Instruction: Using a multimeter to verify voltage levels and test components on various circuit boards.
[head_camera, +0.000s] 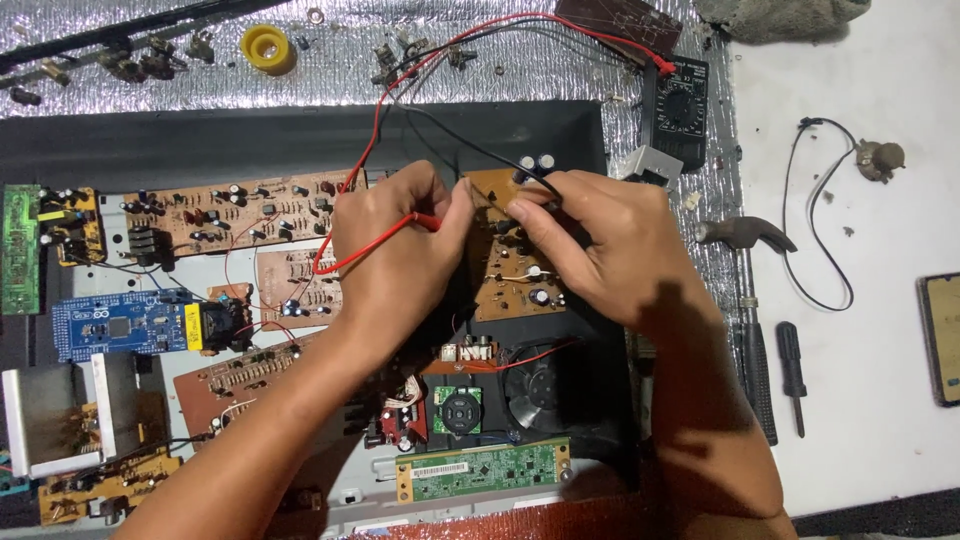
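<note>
My left hand (395, 245) pinches the red probe (425, 221), my right hand (590, 245) the black probe (545, 190); both tips touch the brown circuit board (510, 285), testing under way, other boards unprobed.

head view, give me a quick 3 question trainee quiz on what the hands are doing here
1. True or false: the left hand holds the red probe.
2. The brown circuit board under both hands lies where? A) on the white table B) inside the open dark chassis C) on the hammer
3. Which tool lies just right of the hammer on the white surface?

Key
1. True; its tip points toward the board.
2. B; the right hand presses a black probe onto it, near the tall capacitors.
3. A small black-handled screwdriver.
</note>
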